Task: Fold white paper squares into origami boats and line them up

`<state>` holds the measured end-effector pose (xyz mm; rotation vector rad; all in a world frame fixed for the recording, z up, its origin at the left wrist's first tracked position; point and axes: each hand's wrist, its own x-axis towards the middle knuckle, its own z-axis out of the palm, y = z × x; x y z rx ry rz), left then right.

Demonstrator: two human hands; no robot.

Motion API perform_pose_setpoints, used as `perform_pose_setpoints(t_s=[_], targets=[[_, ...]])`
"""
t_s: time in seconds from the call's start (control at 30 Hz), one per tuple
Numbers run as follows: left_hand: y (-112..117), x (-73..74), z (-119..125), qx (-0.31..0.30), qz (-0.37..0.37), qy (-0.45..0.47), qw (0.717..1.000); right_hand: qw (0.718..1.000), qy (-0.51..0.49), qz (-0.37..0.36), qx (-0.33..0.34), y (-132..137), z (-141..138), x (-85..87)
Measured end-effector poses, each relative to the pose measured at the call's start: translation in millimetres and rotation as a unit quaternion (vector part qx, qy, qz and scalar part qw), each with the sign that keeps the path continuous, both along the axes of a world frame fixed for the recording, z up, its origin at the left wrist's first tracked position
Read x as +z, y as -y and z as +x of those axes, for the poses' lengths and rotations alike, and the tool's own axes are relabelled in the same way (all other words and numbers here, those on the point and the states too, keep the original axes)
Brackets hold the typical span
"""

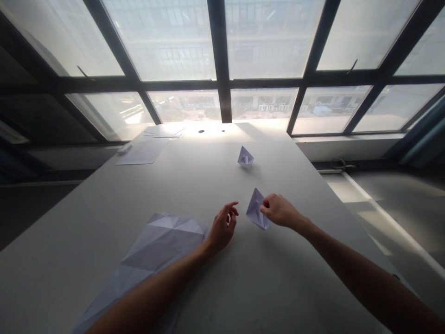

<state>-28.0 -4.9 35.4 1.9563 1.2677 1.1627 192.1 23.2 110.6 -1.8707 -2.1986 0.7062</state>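
A folded paper boat (255,209) is pinched at its right side by my right hand (280,210), just above the table. My left hand (224,226) is to the left of it, apart from the boat, with fingers loosely curved and nothing visible between them. Under and beside my left forearm lies a large creased sheet of paper (156,246), marked with fold lines. Farther off, a second, smaller-looking paper boat (245,158) stands on the table with its peak upward.
The white table (194,185) reaches toward large dark-framed windows (224,83). Flat paper sheets (142,152) lie at its far left, beside a small crumpled whitish item (124,149). Two dark round holes show near the far edge. A cable (340,163) is on the right beyond the table.
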Motion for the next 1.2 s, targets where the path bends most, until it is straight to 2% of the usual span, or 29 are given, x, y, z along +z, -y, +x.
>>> perform_pose_setpoints(t_s=[0.07,0.17,0.33,0.43,0.57,0.73,0.9,1.03,1.2], targets=[[-1,-0.9,0,-0.002,0.0,-0.001,1.0,0.999,0.02,0.034,-0.009,-32,13,7.5],[-3,-3.2,-2,-0.006,0.001,-0.003,1.0,0.997,0.029,0.065,-0.03,-94,34,14.9],[-6,-6.8,-3,-0.01,0.004,-0.001,1.0,0.992,0.032,0.089,-0.082,-190,56,10.2],[-7,-7.2,-5,-0.009,0.0,-0.001,1.0,0.991,0.034,0.087,-0.093,-228,61,-0.5],[-7,-6.7,-6,-0.014,-0.01,-0.003,1.0,0.992,0.033,0.072,-0.099,-259,63,-17.2],[-7,-6.2,-6,-0.013,-0.018,0.001,1.0,0.993,0.026,0.062,-0.102,-278,63,-30.2],[-8,-6.7,-7,-0.015,-0.01,-0.001,1.0,0.99,0.009,0.081,-0.118,-276,65,-23.8],[-6,-7.3,-8,-0.009,0.0,0.009,1.0,0.979,-0.023,0.138,-0.145,-254,80,-8.6],[-19,-3.9,6,0.025,0.014,0.044,0.999,0.968,-0.073,0.187,-0.153,-201,97,-1.6]])
